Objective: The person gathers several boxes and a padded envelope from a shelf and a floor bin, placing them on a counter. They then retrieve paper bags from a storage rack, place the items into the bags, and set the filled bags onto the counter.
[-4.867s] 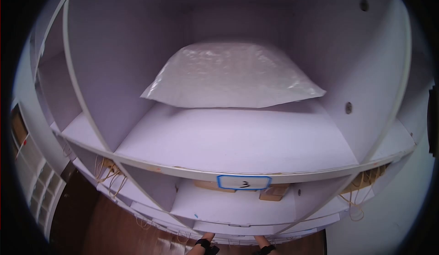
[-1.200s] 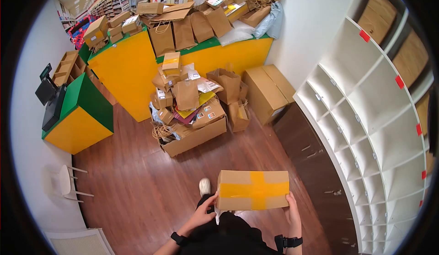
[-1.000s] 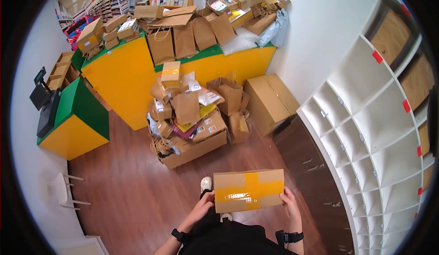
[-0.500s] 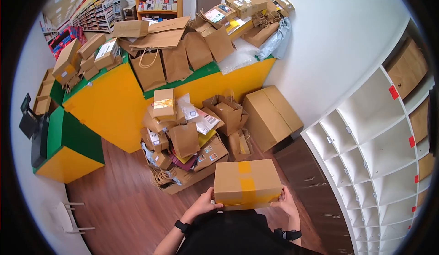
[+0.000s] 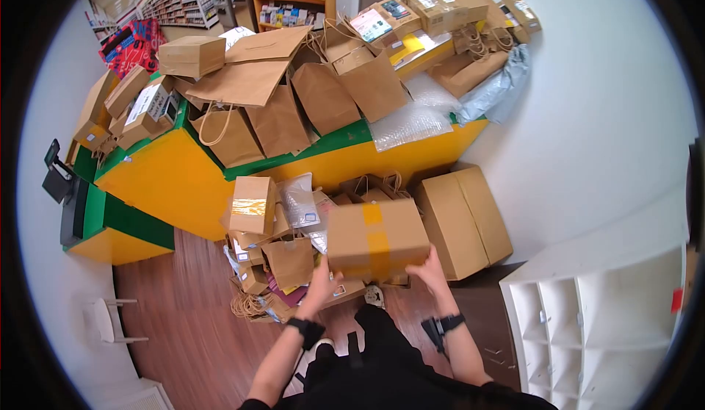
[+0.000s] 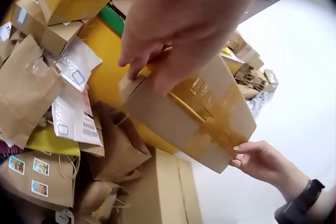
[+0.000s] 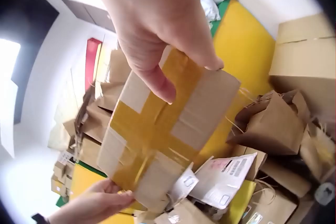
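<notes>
A cardboard box (image 5: 349, 234) with crossed yellow tape is held up in front of the body between both hands. My left hand (image 5: 320, 286) grips its left end, and my right hand (image 5: 432, 270) grips the right end. In the left wrist view the left hand (image 6: 184, 29) curls over a corner of the box (image 6: 157, 124), with the right hand (image 6: 262, 163) at the opposite end. The right wrist view has the right hand (image 7: 163, 35) with thumb and fingers around the taped end of the box (image 7: 205, 108). Beyond it lies a heap of parcels and paper bags (image 5: 288, 259).
A yellow and green counter (image 5: 158, 193) piled with paper bags (image 5: 272, 120) and boxes stands ahead. A large carton (image 5: 466, 223) stands to the right of the heap. White cubbyhole shelves (image 5: 624, 292) line the right side; a white chair (image 5: 106, 320) is at the left.
From facing shelves with a plastic bag, the view has turned to the counter and parcel heap. Over the last second the box has been carried forward and raised toward the heap, still between both hands.
</notes>
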Demonstrator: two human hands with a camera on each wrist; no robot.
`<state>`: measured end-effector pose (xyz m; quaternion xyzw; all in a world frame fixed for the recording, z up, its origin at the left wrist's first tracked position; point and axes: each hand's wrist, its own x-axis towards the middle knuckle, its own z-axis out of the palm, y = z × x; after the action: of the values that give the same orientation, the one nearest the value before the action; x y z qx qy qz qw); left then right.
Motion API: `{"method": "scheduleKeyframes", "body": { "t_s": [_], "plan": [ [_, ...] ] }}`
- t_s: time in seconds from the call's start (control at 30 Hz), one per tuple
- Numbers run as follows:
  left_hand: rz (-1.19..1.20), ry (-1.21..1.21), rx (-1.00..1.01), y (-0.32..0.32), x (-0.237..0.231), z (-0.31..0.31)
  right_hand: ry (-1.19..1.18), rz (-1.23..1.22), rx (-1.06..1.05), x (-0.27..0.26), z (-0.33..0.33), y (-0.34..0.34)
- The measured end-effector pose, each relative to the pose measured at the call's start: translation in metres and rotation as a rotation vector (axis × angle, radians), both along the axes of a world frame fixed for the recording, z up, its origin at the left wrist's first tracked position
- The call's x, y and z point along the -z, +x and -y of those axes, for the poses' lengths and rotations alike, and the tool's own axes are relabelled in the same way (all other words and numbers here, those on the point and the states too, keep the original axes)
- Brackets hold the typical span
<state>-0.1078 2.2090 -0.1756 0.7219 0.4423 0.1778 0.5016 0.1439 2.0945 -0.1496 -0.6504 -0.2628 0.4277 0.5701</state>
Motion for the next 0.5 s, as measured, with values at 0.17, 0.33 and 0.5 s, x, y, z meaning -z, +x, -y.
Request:
{"method": "scheduleKeyframes", "body": {
  "t_s": [0.17, 0.33, 0.5],
  "plan": [
    [-0.223, 0.401, -0.163, 0.052, 0.048, -0.076, -0.139, 0.434, -0.186, 0.061, -0.113, 0.076],
    [-0.26, -0.264, -0.226, 0.008, 0.068, -0.042, -0.367, 0.326, -0.327, 0.125, -0.121, 0.113],
    [-0.469, -0.384, -0.295, -0.068, 0.064, 0.059, -0.539, 0.05, -0.398, 0.159, -0.066, 0.103]
  ]
}}
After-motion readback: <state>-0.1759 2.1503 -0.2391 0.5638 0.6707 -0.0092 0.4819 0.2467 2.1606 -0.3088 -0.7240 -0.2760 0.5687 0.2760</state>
